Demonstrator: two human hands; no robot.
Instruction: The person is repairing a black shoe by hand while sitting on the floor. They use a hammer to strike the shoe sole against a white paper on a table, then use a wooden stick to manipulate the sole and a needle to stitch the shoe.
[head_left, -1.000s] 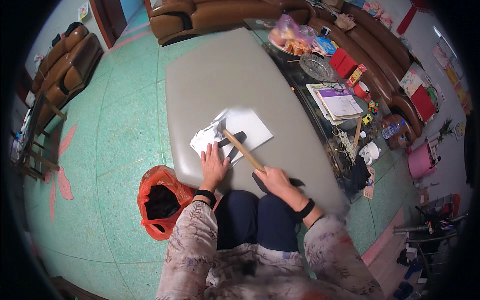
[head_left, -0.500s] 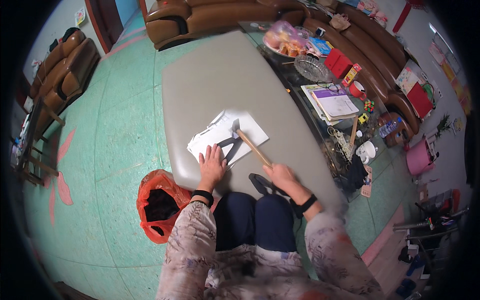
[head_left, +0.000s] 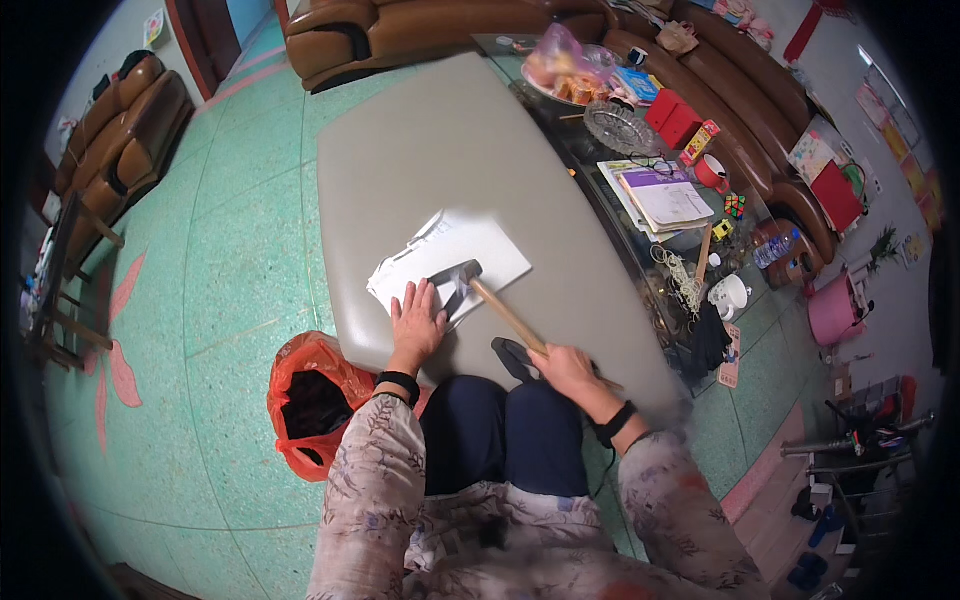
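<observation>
A wooden-handled hammer (head_left: 510, 318) is gripped in my right hand (head_left: 566, 371), its metal head down at a black V-shaped strap piece (head_left: 452, 300). That strap lies on a stack of white paper (head_left: 490, 250) on the grey padded bench. My left hand (head_left: 418, 325) rests flat over the strap's left side with its fingers stretched out, covering part of it. Beside my right hand, another black strap-like piece (head_left: 513, 358) lies near the bench's close edge. Whether the hammer head touches the strap is hard to tell.
An orange-red plastic bag (head_left: 345, 375) with dark contents stands on the floor left of my knees. To the right, a glass table (head_left: 590, 165) carries notebooks (head_left: 665, 200), a glass dish (head_left: 622, 128), a white mug (head_left: 728, 295) and a puzzle cube (head_left: 735, 206). Brown sofas (head_left: 440, 35) stand behind.
The hammer head has come down and slightly nearer to me, onto the strap area. My right hand has moved a little lower; my left hand stays on the strap.
</observation>
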